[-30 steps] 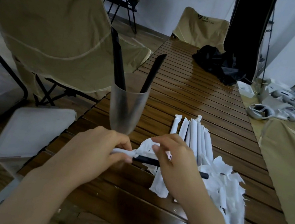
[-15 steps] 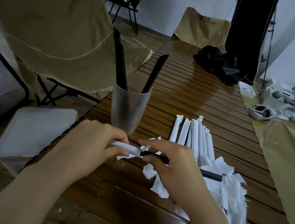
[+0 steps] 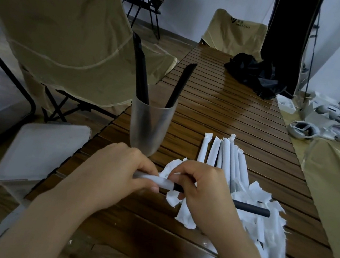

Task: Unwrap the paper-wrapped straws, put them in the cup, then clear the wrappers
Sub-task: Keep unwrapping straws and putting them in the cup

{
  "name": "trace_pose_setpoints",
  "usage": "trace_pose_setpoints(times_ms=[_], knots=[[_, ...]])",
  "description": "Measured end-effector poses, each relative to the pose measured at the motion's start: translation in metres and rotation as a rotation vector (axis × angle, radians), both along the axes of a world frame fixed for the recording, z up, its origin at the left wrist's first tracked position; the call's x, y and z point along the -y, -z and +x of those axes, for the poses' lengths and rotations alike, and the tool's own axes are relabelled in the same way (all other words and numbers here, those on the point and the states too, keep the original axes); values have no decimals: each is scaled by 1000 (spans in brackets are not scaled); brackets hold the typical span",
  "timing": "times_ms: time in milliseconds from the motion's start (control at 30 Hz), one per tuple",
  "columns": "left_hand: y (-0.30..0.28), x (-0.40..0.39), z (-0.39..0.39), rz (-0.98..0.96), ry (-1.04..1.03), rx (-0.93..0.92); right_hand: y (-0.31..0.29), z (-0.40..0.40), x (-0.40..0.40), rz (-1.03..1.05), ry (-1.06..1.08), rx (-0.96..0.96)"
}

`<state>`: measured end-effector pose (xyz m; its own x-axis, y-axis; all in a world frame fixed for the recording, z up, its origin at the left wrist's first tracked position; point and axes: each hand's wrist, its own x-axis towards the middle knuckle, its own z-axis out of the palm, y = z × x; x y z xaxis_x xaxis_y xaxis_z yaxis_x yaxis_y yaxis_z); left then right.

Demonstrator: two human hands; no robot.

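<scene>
A frosted cup [image 3: 150,127] stands on the slatted wooden table [image 3: 221,114] with black straws [image 3: 141,74] leaning in it. My left hand [image 3: 115,171] grips the white paper wrapper [image 3: 153,180] still covering one end of a black straw [image 3: 249,208]. My right hand [image 3: 202,190] pinches the bared straw just right of the wrapper's torn edge. Several wrapped straws [image 3: 226,156] lie side by side behind my right hand. Torn wrappers [image 3: 268,232] are piled at the right.
A grey lidded bin [image 3: 38,154] sits below the table's left edge. Beige folding chairs [image 3: 69,33] stand at the left and far end. A black cloth [image 3: 257,77] lies far on the table. White devices and boxes [image 3: 319,119] clutter the right.
My right hand has slid the black straw further right out of the wrapper, so more bare straw shows beyond it. My left hand keeps hold of the wrapper.
</scene>
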<state>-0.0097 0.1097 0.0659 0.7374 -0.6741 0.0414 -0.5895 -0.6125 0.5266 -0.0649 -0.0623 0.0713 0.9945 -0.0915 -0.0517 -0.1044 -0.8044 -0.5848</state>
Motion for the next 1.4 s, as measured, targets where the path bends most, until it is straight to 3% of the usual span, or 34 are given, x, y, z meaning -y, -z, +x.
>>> trace_pose_setpoints(times_ms=[300,533,800,1033,1233,1400], knots=[[-7,7,0,37,31,109,17,3,3,-30,94,-52],[-4,9,-6,18,-2,-108,8,1,5,-25,84,119],[1,2,-3,8,-72,2,8,-6,8,113,-60,62],[-2,4,-4,-47,-71,27,5,-4,5,132,35,48],[-4,6,-3,-51,-59,100,8,-2,2,81,88,94],[-2,3,-4,-64,-102,-18,8,-4,2,-28,-5,197]])
